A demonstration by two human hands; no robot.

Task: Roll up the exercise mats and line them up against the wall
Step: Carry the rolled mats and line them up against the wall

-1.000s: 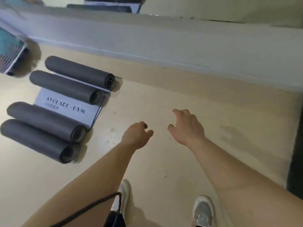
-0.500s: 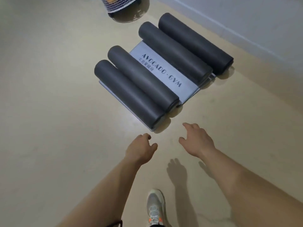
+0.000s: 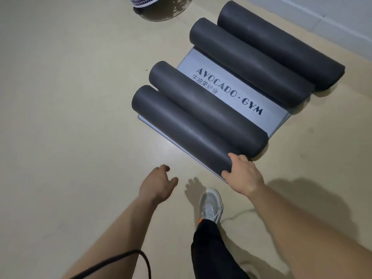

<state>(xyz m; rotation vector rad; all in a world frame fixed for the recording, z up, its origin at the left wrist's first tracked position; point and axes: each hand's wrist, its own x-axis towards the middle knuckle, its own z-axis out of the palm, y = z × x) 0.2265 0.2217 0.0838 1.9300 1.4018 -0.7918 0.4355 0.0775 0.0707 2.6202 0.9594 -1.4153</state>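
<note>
- Left hand (image 3: 159, 184): over the beige floor (image 3: 60, 117), fingers loosely curled and apart, holding nothing.
- White wire-mesh basket (image 3: 145, 3): at the top edge, mostly cut off by the frame; its contents cannot be told.
- Four dark grey rolled foam mats (image 3: 251, 63): side by side in two pairs on a flat pale grey mat printed AVOCADO·GYM (image 3: 231, 93), near the pale wall (image 3: 332, 21) but askew to it.
- Nearest dark grey roll (image 3: 181, 129): probably light, soft and grippy, and apt to unroll. It is best taken round the middle or at both ends.
- Right hand (image 3: 241, 174): fingers and thumb curled over that roll's near end.
</note>
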